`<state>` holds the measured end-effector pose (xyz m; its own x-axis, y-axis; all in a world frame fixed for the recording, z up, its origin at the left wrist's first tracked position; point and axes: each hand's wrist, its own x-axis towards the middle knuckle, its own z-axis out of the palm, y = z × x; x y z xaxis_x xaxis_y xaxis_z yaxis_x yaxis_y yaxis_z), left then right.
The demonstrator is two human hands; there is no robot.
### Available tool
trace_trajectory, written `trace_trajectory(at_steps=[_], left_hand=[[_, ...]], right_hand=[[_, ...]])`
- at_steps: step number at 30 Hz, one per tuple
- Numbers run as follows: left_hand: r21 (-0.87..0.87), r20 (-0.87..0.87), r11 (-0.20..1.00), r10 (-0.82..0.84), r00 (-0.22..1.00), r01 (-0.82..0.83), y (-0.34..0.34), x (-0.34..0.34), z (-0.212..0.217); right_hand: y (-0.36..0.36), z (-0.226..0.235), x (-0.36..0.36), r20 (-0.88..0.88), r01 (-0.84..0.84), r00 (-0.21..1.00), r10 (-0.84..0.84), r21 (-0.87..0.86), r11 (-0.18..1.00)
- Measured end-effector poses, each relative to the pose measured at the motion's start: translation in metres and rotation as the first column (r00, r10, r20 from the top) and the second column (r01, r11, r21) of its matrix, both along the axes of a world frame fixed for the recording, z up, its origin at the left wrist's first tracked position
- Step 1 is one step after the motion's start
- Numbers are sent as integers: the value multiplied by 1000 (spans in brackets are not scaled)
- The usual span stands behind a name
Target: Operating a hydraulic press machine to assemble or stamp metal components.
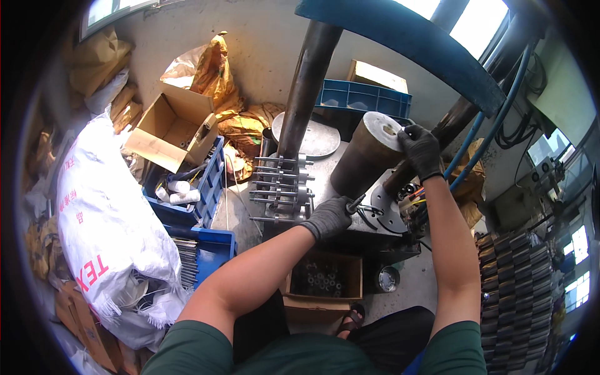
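In a dark grey work glove, my left hand is closed around a short metal rod whose end sticks out toward the right. My right hand, gloved the same way, reaches to the top rim of a thick upright metal cylinder. Its fingers are drawn together by the hole in the cylinder's top face; anything between them is too small to make out. Left of the cylinder, several metal shafts with collars lie stacked in a row on the steel press bed.
A blue press beam spans overhead between steel columns. Blue hoses hang at right. Below the bed sits a cardboard box of small metal rings. Blue crates, a carton and a white sack stand left; stacked metal parts stand right.
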<state>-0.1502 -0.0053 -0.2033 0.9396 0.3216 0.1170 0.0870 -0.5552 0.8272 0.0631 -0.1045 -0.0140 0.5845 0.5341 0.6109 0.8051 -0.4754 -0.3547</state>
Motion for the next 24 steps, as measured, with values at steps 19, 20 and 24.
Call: trace_trajectory(at_steps=[19,20,24], left_hand=[[86,-42,995,-43,998,47,-7,-16,12],[110,-75,992,-60,995,68,-7,-14,8],[141,-106,990,26,994,-11,-11,-13,-13]], right_hand=[[-169,-148,-154,-554,-185,825,110,-81,979],[-172,-153,-157,-530,-218,827,189,7,976],[-181,-157,-178,-395,-472,848,355,-257,843]])
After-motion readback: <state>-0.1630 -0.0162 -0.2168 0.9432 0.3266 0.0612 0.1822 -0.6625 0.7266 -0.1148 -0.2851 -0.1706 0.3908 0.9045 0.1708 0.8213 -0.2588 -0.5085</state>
